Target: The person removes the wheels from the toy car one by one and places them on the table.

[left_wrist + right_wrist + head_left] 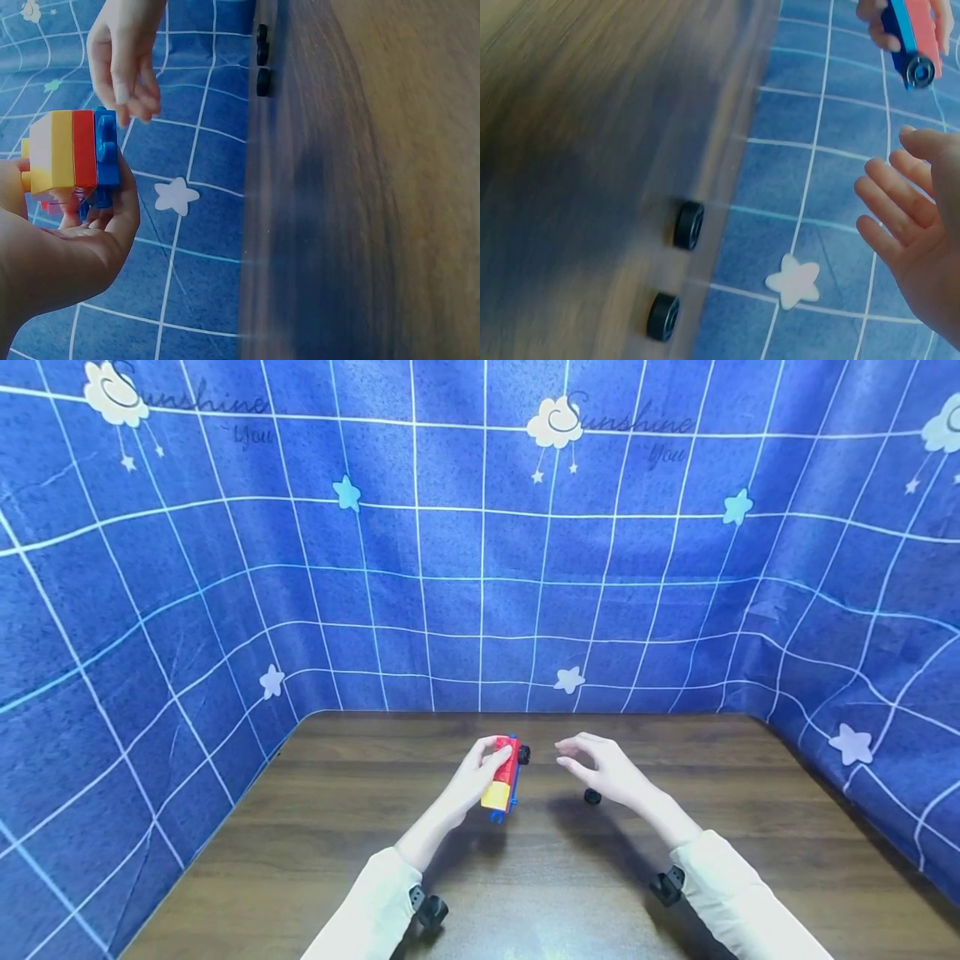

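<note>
My left hand (480, 772) grips a toy block car (504, 772) above the table. The car has red and yellow blocks on a blue base (106, 150). One black wheel (919, 72) is fitted at its far end, on the side toward my right hand. To the right, my right hand (603, 768) hovers with loosely bent fingers and holds nothing, apart from the car. Loose black wheels lie on the table below it; the right wrist view shows one wheel (688, 225) and another (663, 316). My left palm hides part of the car.
The brown wooden table (360, 760) meets a blue gridded curtain (450, 610) at its back and sides. Each forearm carries a small black camera, the left camera (431, 910) and the right camera (667, 885).
</note>
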`<state>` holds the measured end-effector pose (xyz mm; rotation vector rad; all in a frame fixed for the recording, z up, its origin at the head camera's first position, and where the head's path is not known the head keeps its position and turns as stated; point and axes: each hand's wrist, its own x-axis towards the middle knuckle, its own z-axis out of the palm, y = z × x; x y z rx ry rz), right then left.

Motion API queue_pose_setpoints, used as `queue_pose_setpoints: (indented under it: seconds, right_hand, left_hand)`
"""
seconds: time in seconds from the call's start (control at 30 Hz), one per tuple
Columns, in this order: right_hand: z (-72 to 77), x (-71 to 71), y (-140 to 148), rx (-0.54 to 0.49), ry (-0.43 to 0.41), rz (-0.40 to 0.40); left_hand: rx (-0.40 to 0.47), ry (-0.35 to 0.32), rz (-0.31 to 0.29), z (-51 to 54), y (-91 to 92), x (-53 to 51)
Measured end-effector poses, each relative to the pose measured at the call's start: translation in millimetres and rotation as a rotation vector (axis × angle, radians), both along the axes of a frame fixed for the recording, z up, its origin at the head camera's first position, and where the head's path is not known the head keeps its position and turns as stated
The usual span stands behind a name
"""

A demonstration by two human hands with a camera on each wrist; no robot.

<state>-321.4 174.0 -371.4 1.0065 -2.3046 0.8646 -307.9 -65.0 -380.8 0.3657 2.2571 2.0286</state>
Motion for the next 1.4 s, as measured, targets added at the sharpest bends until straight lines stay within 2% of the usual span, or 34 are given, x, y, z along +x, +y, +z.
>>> queue_pose_setpoints:
  seconds: [0.07,0.3,0.4,0.53,0.67,0.87,1.0,1.1,1.2,1.4]
  right_hand:
    - [1.0,1.0,-5,-0.005,-0.001,0.014]
    - [4.9,4.8,-20,-0.028,-0.037,0.033]
    - [6.0,6.2,-25,-0.037,-0.062,0.044]
    - [5.7,7.7,-32,-0.049,-0.087,0.051]
    - [4.6,8.6,-38,-0.083,-0.125,0.020]
    - [0.2,10.2,-46,-0.172,-0.200,-0.022]
    - [-4.7,11.8,-53,-0.251,-0.272,-0.038]
    - [-8.5,11.7,-58,-0.295,-0.300,-0.055]
    - [-12.1,10.6,-62,-0.317,-0.312,-0.078]
    - [-15.7,9.9,-66,-0.313,-0.295,-0.124]
  left_hand:
    - [0.006,-0.004,-0.016,3.0,0.8,2.0]
    - [0.013,0.016,-0.058,27.0,1.1,24.3]
    - [0.012,0.013,-0.059,29.8,1.2,26.5]
    - [0.019,-0.004,-0.065,29.8,1.5,27.8]
    - [0.017,-0.021,-0.061,28.3,2.5,27.7]
    - [-0.003,0.022,-0.035,27.5,4.9,25.3]
    - [-0.001,0.078,-0.004,12.9,7.3,12.4]
    - [0.014,0.080,-0.003,2.2,7.7,4.5]
    - [0.025,0.065,-0.012,6.5,6.6,9.1]
    - [0.051,0.062,-0.039,26.8,6.1,29.5]
